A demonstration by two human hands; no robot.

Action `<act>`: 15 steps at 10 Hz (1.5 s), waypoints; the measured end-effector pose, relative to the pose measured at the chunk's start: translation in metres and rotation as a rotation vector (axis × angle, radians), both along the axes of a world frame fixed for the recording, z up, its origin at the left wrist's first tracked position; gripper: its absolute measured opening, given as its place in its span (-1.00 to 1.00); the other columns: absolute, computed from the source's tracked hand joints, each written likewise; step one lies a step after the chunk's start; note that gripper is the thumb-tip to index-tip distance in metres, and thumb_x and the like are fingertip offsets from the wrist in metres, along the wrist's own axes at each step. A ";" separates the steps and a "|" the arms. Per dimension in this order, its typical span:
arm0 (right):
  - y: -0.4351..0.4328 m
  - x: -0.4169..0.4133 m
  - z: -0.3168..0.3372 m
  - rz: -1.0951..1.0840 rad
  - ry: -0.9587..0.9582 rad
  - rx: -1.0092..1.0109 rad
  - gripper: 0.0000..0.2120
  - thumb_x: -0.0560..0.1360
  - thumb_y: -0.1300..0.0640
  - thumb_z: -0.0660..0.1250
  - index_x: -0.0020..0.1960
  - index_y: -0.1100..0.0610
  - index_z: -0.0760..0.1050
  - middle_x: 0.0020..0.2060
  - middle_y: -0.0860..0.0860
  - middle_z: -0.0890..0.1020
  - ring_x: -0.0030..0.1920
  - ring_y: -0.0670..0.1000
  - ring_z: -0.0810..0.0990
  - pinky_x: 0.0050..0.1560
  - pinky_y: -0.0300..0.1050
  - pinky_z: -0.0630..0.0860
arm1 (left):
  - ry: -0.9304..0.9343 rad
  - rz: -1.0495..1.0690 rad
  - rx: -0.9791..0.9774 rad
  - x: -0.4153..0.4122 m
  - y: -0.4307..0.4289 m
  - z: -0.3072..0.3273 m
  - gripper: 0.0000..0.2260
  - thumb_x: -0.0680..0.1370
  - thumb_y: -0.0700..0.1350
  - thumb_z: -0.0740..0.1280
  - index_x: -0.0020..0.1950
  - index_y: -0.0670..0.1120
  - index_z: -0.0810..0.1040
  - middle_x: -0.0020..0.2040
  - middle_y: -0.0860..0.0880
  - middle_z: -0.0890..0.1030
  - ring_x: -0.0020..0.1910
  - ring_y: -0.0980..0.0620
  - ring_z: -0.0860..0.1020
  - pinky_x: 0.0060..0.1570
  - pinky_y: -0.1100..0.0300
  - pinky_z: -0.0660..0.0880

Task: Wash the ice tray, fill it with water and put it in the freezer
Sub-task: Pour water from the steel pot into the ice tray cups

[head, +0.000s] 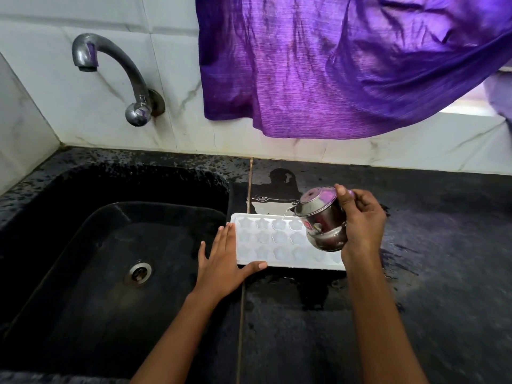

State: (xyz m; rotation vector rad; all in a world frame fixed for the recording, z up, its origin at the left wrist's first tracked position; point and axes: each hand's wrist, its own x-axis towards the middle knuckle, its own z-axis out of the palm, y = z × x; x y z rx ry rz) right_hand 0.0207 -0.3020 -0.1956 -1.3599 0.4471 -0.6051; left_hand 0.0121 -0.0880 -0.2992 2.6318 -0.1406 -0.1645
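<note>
A white ice tray (266, 239) with star-shaped cups lies flat on the black counter just right of the sink. My left hand (224, 259) rests flat against the tray's left end, fingers straight, thumb along its front edge. My right hand (363, 223) grips a small steel pot (321, 220) tilted over the tray's right half. A thin stream of water runs from the pot's rim into a cup in the back row. The pot and my right hand hide the tray's right end.
A black sink (83, 245) with a steel drain (138, 273) fills the left. A curved metal tap (110, 67) sticks out of the white tiled wall. A purple cloth (332, 65) hangs above the wet counter (415, 300).
</note>
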 end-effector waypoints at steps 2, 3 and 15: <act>0.000 0.001 0.001 0.003 -0.002 -0.015 -0.84 0.37 0.07 0.47 -0.32 0.00 0.52 -0.31 -0.13 0.60 -0.21 -0.10 0.55 -0.10 -0.10 0.56 | -0.003 -0.001 0.005 0.000 0.000 0.000 0.03 0.30 0.52 0.07 0.53 -0.03 -0.26 0.56 0.06 -0.17 0.51 0.16 -0.22 0.44 -0.05 -0.26; 0.001 0.000 0.002 0.005 -0.017 -0.019 -0.84 0.37 0.08 0.47 -0.33 -0.02 0.52 -0.32 -0.12 0.60 -0.20 -0.08 0.54 -0.12 -0.13 0.54 | -0.007 0.003 0.001 -0.001 0.000 0.000 0.06 0.25 0.54 0.02 0.54 -0.04 -0.25 0.56 0.06 -0.17 0.51 0.15 -0.21 0.44 -0.05 -0.25; 0.018 0.004 0.003 0.068 0.007 0.100 -0.88 0.39 0.10 0.44 -0.26 0.05 0.51 -0.28 -0.08 0.61 -0.29 -0.18 0.55 -0.27 -0.29 0.55 | -0.001 -0.008 0.015 -0.002 0.000 0.002 -0.01 0.34 0.49 0.08 0.53 -0.04 -0.26 0.56 0.05 -0.18 0.51 0.16 -0.22 0.44 -0.03 -0.27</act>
